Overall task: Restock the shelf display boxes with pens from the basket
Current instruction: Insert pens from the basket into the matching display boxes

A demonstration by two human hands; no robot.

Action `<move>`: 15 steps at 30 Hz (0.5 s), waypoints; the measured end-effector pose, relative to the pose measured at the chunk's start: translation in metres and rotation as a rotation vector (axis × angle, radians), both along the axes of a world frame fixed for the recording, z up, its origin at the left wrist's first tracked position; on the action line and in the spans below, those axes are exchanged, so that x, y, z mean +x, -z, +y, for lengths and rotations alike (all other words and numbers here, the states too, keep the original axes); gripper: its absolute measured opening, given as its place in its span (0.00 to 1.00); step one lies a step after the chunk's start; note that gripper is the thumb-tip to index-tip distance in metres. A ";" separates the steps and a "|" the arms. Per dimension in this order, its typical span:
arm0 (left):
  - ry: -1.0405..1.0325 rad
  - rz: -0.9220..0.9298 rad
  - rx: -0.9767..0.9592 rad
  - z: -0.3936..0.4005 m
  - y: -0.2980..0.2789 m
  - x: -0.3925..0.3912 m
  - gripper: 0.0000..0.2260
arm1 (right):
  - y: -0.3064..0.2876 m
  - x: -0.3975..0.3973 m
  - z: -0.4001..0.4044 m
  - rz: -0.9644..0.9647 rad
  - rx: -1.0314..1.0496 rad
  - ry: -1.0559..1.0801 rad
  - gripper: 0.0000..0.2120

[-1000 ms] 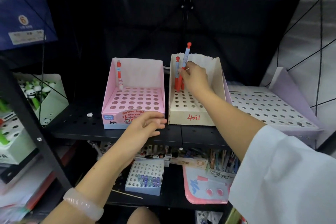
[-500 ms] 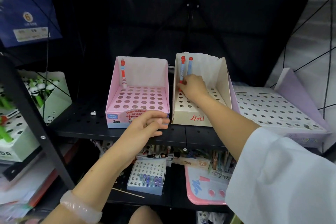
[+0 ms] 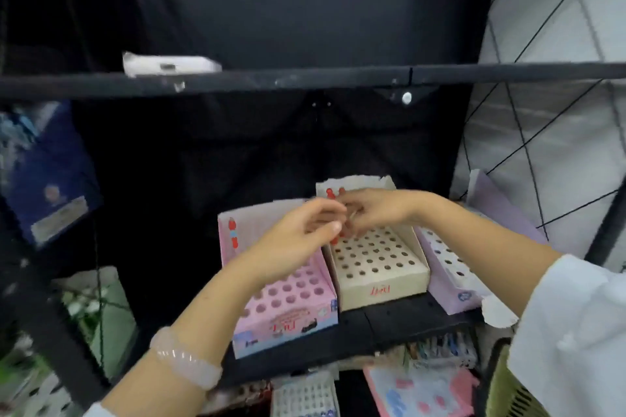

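Note:
Three display boxes with hole grids stand on the black shelf: a pink box, a beige box and a lilac box. One red-and-blue pen stands at the pink box's back left. Red-topped pens stand at the beige box's back left corner. My right hand reaches across to them with curled fingers around their shafts. My left hand is raised beside it over the gap between the pink and beige boxes, fingers curled; blur hides whether it holds anything. A yellow-green basket shows at the bottom right.
A black shelf bar crosses the view above the hands, with a white packet on it. Below the shelf lie a small white pen tray and a pink board. Green-white boxes fill the left rack.
My left hand has lifted off the shelf edge up to the pens in the beige box, meeting my right hand. The camera has tilted upward, so the boxes sit lower in view.

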State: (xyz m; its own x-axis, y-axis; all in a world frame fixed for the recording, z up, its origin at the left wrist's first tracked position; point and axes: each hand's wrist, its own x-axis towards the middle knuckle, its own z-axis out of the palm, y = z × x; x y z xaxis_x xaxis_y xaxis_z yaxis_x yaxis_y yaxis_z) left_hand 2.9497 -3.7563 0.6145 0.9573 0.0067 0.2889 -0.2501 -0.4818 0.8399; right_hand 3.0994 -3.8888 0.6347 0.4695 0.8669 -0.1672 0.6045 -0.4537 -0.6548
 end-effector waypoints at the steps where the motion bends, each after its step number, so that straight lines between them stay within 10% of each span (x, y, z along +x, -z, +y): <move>1: 0.030 0.007 0.092 0.009 -0.009 0.006 0.09 | -0.004 0.000 -0.001 0.028 -0.016 0.027 0.18; 15: 0.196 0.225 0.326 0.001 -0.043 -0.018 0.14 | -0.012 -0.120 -0.069 -0.170 0.046 0.719 0.17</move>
State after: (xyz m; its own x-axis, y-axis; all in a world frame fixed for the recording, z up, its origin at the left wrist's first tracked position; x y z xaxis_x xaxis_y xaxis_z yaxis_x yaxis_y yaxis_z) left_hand 2.9314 -3.7557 0.6574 0.9708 -0.2379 0.0297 -0.1909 -0.6922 0.6960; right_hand 2.9797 -3.9580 0.6468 0.9402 0.3404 -0.0125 0.2635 -0.7501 -0.6065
